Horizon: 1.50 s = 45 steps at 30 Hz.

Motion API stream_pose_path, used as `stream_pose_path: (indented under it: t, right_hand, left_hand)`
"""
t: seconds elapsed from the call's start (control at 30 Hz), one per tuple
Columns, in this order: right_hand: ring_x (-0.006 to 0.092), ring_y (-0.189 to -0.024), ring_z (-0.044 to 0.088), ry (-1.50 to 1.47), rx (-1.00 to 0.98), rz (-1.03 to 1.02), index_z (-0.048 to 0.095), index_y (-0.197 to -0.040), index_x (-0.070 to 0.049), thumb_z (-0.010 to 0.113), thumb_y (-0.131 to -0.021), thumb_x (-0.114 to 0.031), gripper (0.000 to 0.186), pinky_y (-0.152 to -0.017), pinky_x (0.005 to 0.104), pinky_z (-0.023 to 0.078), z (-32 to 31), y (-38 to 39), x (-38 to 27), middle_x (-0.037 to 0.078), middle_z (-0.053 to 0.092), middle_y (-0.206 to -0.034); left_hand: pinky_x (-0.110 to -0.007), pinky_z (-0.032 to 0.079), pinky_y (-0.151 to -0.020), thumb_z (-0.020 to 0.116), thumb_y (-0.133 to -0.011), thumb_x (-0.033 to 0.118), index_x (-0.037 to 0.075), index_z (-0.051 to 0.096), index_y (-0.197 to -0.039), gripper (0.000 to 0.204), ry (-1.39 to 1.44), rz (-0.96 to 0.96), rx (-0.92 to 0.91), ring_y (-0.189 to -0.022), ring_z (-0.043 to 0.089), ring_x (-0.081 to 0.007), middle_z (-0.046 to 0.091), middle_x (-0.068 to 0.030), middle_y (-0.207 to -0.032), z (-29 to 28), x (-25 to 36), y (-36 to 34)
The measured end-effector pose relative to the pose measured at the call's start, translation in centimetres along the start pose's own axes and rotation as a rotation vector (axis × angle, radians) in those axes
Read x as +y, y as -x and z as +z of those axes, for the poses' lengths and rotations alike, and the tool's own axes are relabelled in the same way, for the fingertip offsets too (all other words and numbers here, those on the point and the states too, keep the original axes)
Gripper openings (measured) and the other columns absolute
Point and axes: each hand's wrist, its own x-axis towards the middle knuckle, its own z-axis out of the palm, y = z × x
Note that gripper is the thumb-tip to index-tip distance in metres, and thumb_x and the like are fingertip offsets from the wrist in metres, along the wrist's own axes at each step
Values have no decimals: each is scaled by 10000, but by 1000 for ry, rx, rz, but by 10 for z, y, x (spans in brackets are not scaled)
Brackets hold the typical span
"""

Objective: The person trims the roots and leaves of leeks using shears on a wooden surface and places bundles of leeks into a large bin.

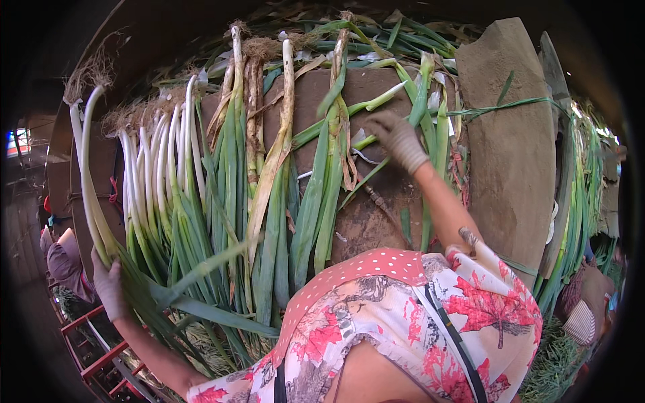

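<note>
My left hand point(109, 285), in a thin light glove, is closed round the green lower part of a couple of long green onions point(86, 161). Their white shanks point up and away from me, with shaggy roots at the top. Over the right part of the board, my gloved right hand point(396, 140) is smeared by motion. Close to its fingertips is a cut green stalk point(365, 142); whether the hand grips it cannot be made out. To its left lie untrimmed green onions point(334, 127) with brown, dry outer leaves.
Cleaned green onions point(161, 151) lie in a row at the left. A brown board point(504, 141) stands at the right, crossed by a green tie point(500, 107). Behind is a heap of leaves point(416, 40). Other people's sleeves point(67, 265) show at the far left and right.
</note>
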Motion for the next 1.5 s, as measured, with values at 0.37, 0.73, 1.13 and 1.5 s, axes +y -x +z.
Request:
stream_pose_path:
  t: [0.37,0.73,1.13,1.5]
  right_hand:
    - [360,-1440,321,703,-267,96,351,-1495,-5,814,-680,-509,1065,-1156,503,259,60,108,-26,193,379,-1528]
    - [345,-1147,560,548,-210,155,451,-1398,-42,757,-688,-241,798,-969,460,444,60,101,-30,185,567,-1206]
    - [361,-1057,634,471,-571,-19,271,-1538,-52,779,-731,-302,985,-944,455,493,60,136,-80,212,601,-1180]
    - [329,-997,666,553,-348,25,284,-1531,-30,729,-777,-291,914,-878,473,499,86,40,-65,175,645,-1115]
  left_hand:
    - [-446,491,-992,801,-764,323,27,422,-1432,823,-88,766,-426,-1130,606,-393,522,-234,-1355,411,248,66]
    - [-338,551,-869,632,-830,135,-7,570,-1208,408,1494,-84,-1615,-969,672,-199,675,-134,-1076,401,153,8]
    - [-441,463,-979,742,-750,117,51,613,-1169,444,340,476,-272,-1109,569,-372,598,-181,-1167,392,162,80]
    - [-459,468,-966,782,-753,201,46,606,-1137,450,265,437,-304,-1092,585,-376,650,-181,-1136,412,176,52]
